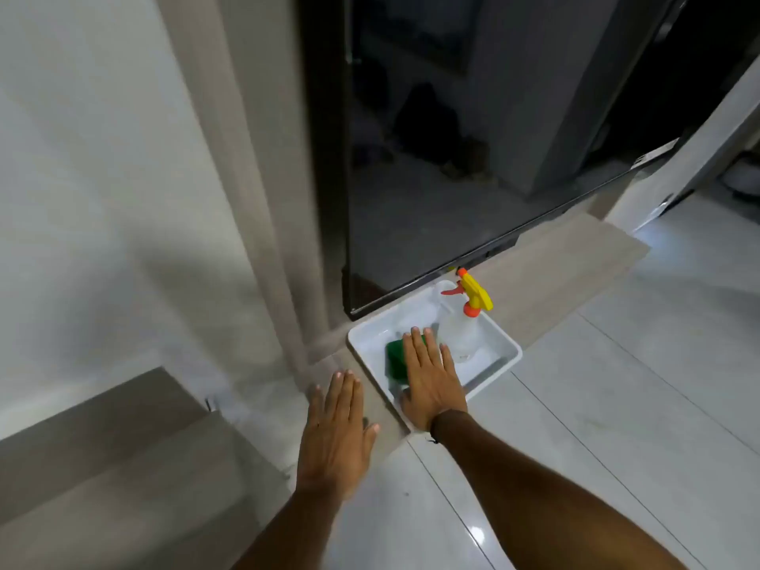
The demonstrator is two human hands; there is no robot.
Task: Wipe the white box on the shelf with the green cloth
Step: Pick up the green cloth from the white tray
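Observation:
A white box (499, 364) sits on a low wooden ledge (575, 273) at floor level, below a dark glass panel. A folded green cloth (395, 357) lies inside its left half. My right hand (432, 380) is stretched flat over the box, fingers apart, covering the cloth's right side; whether it touches the cloth I cannot tell. My left hand (335, 429) hovers flat and open over the ledge, just left of the box, holding nothing.
A clear spray bottle (462, 331) with a yellow and orange trigger head stands in the box's right half. The dark glass panel (432, 158) rises right behind the box. White floor tiles (617, 405) spread to the right; a wooden step (103, 446) lies at lower left.

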